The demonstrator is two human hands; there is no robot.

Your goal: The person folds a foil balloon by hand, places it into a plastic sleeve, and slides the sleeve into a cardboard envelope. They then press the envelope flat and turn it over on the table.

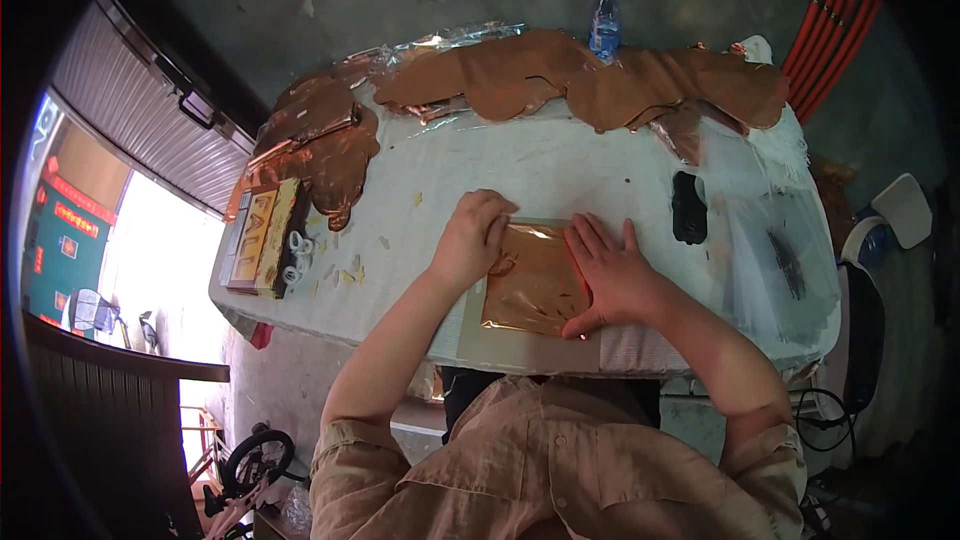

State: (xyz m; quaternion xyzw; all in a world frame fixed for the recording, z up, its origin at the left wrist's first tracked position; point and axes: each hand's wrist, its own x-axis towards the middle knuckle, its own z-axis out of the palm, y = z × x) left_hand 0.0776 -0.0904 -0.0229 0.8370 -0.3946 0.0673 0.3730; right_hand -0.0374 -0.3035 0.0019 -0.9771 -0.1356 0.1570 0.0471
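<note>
A shiny copper-coloured foil square (535, 285) lies on a flat grey-beige board (530, 348) at the front of the table. My left hand (468, 240) is at the foil's upper left corner, its fingers curled together; whatever the fingertips pinch is hidden. Along the foil's right edge, my right hand (615, 275) lies flat with fingers spread, pressing on it. Small wrinkles show on the foil's left side.
Brown scalloped sheets (480, 75) line the table's far edge, with a water bottle (605, 25) behind them. A black phone (689, 207) and clear plastic sleeves (765, 260) lie at right. At left are a yellow box (265, 237), white rings (297, 255) and yellow scraps (352, 272).
</note>
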